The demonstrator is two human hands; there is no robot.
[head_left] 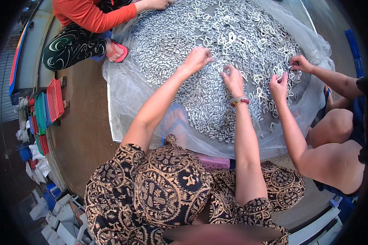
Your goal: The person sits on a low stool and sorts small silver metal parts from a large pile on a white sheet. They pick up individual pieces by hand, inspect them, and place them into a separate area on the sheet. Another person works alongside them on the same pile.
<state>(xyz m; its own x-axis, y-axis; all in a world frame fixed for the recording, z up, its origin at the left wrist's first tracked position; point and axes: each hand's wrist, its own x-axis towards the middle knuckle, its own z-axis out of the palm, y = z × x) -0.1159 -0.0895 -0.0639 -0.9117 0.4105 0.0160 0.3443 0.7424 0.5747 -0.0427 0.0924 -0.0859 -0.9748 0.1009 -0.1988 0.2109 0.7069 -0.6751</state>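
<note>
My left hand (198, 59) hovers over a wide spread of small silver barrel-shaped metal pieces (167, 49), its fingers curled together. To its right is my right hand (234, 81), with a bracelet at the wrist and the fingers bent in a pinch. What either hand holds is too small and blurred to make out. Pale open-looped metal links (257, 78) lie among the pieces, mostly to the right of my hands and beyond them. A sheer white mesh sheet (129, 96) lies beneath the heap, bunched up around its edges.
At right, a co-worker's two hands (279, 85) pick over the links. A person in an orange sleeve (92, 16) reaches in at the far left, beside a foot in a red sandal (119, 53). Coloured plastic baskets (55, 100) stand along the left. A pink basket (212, 161) sits near my lap.
</note>
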